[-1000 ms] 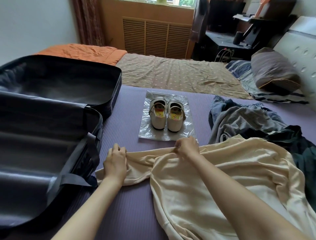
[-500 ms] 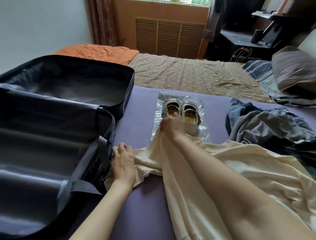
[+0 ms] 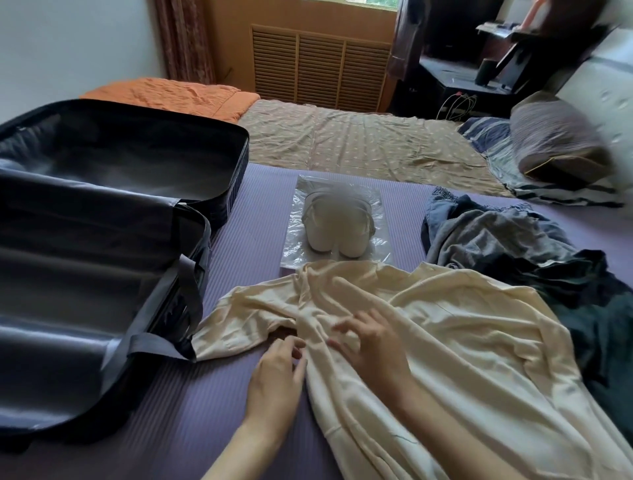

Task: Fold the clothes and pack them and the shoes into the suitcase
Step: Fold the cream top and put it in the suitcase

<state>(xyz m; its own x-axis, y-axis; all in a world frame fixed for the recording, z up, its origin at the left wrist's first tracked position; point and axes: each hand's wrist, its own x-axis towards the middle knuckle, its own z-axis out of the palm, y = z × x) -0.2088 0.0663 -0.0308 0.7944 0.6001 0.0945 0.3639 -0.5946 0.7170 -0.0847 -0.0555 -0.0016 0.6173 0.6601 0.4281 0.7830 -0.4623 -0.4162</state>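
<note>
- One suitcase (image 3: 85, 274), lid open.
- One cream shirt (image 3: 445, 325) spread just right of the suitcase.
- Two shoes (image 3: 337, 233) on one plastic bag (image 3: 294, 255), right of the suitcase.
- Two hands: right hand (image 3: 373, 346), fingers spread, presses the cream shirt; left hand (image 3: 277, 373) at its edge, grip unclear.

Head view: soft daylight, moderate brightness.
Light is coming in from the window (image 3: 380, 1) at the far top edge and falling evenly, casting only faint shadows; the suitcase (image 3: 85, 240) lining is giving off a pale sheen; the shoes (image 3: 337, 226) are showing as a blurred patch; the pillow (image 3: 561, 144) is smearing at the right edge — straight lines are bowing toward the corners.
</note>
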